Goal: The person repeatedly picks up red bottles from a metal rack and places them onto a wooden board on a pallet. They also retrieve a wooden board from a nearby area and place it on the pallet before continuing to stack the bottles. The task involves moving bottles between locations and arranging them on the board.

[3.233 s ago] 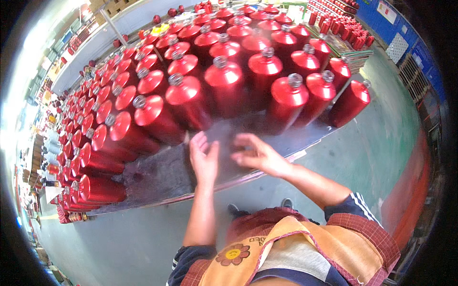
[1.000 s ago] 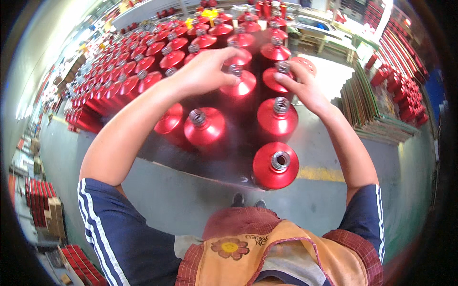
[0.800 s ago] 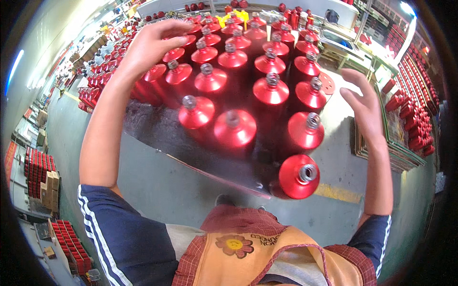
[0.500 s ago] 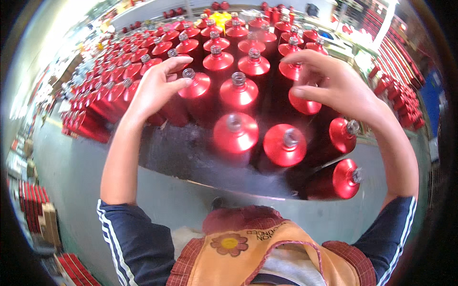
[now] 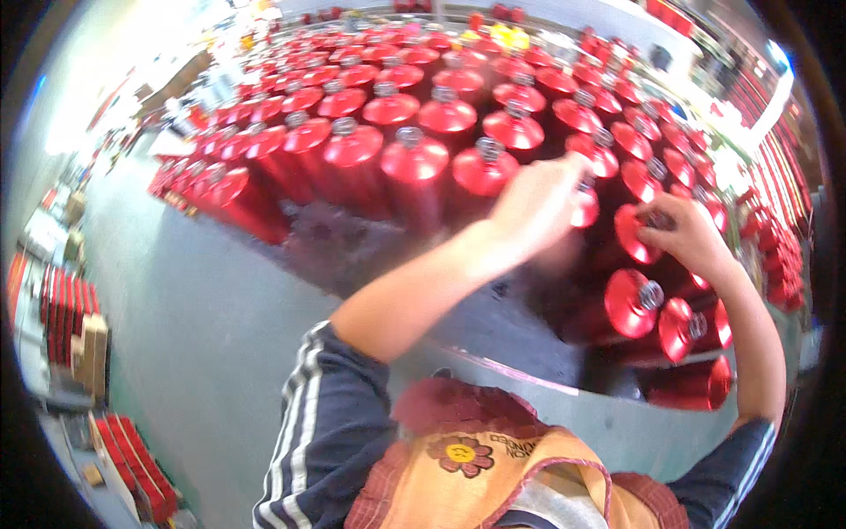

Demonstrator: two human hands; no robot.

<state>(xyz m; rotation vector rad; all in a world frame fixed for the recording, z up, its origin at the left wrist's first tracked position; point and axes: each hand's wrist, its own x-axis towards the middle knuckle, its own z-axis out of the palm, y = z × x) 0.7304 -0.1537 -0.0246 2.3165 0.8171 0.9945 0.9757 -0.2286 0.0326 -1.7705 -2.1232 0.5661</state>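
Shiny red bottles with clear threaded glass necks crowd a dark table point(image 5: 520, 322). My left hand point(image 5: 542, 203) reaches across to the right, its fingers closed around the neck of a red bottle point(image 5: 585, 212); motion blurs its fingertips. Farther right, my right hand point(image 5: 692, 231) is closed at the neck of another bottle point(image 5: 631, 234), thumb and fingers curled around it. Nearer me stand more red bottles point(image 5: 627, 304), beside a second one point(image 5: 677, 328) whose neck points to the right. One bottle point(image 5: 705, 383) at the table's front right corner shows mostly its body.
Rows of the same bottles point(image 5: 392, 108) fill the table's far side. Something yellow point(image 5: 509, 37) lies beyond them. More red bottles point(image 5: 774, 256) stand in a group at the far right. Red stacked pieces point(image 5: 137, 467) and cartons point(image 5: 91, 357) sit on the left.
The view has turned left. My left hand has swung right, and both hands have gone from open above the bottles to closed on bottle necks. Front bottles now stand bunched at the right.
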